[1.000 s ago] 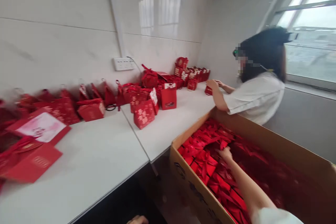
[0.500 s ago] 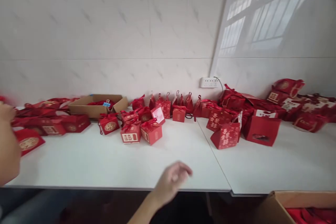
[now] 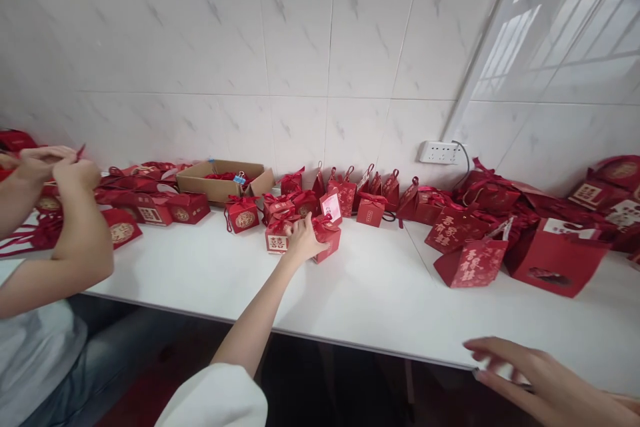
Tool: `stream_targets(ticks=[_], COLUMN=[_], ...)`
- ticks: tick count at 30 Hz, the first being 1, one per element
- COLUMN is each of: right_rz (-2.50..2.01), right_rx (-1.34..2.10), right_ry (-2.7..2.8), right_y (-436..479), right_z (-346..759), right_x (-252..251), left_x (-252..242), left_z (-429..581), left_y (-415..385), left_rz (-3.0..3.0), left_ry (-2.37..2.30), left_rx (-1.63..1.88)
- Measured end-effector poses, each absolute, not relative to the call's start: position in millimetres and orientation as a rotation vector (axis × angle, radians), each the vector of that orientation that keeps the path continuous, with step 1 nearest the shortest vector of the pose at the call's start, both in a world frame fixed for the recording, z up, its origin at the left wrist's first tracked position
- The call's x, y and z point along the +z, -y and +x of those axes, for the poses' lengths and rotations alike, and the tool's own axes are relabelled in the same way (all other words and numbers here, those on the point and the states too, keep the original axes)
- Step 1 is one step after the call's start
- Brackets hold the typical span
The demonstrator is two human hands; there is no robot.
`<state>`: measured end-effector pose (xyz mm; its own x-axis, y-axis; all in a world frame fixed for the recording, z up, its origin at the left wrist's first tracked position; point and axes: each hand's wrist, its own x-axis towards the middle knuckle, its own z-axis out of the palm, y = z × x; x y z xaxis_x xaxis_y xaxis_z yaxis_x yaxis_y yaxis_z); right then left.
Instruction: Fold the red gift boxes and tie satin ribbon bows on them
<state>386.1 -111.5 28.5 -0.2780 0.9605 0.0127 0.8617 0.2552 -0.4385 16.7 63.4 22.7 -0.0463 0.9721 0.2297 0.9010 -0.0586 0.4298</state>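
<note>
My left hand [image 3: 303, 239] reaches over the middle of the table and is closed around a small red gift box [image 3: 329, 245] with a ribbon bow. Its thumb lies on the box's front, and the other fingertips are partly hidden behind it. Just left of that hand stands another red gift box [image 3: 277, 242] with a cream double-happiness label. A pink-white tag [image 3: 331, 207] shows behind the held box. My right hand [image 3: 525, 373] hovers at the table's front edge, fingers apart, holding nothing.
On the left a co-worker's hands [image 3: 63, 163] pinch something thin and red. A cardboard box [image 3: 220, 183] with red items stands near the wall. Larger red gift boxes [image 3: 473, 260] cluster on the right. A power strip [image 3: 443, 152] is on the tiled wall.
One hand, blurred over the table's front edge before, was the only one of mine in view. Now my left hand is on a gift box and my right is at lower right. The view has shifted left.
</note>
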Motion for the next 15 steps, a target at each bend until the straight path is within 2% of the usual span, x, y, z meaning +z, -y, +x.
stream_targets(ticks=[5,10,13,15], right_rz=[-1.597,-1.564,-1.496,-1.46], right_rx=[0.851,0.982,1.104,1.191], right_ry=[2.348,2.005,1.749,1.578], right_y=[96.1,90.0,88.4,85.0], right_z=[322.5,295.9,286.5,282.7], right_x=[49.0,35.0,9.0,-7.6], left_x=[21.3,13.9,-1.7,-13.8], left_z=[16.9,20.6,22.5,23.7], left_y=[-31.8,14.6,34.4,44.0], left_rz=[2.182,2.158,2.066,1.899], left_ry=[-1.665,-1.124,-1.0,-0.973], left_rx=[0.608,0.495,0.64,0.878])
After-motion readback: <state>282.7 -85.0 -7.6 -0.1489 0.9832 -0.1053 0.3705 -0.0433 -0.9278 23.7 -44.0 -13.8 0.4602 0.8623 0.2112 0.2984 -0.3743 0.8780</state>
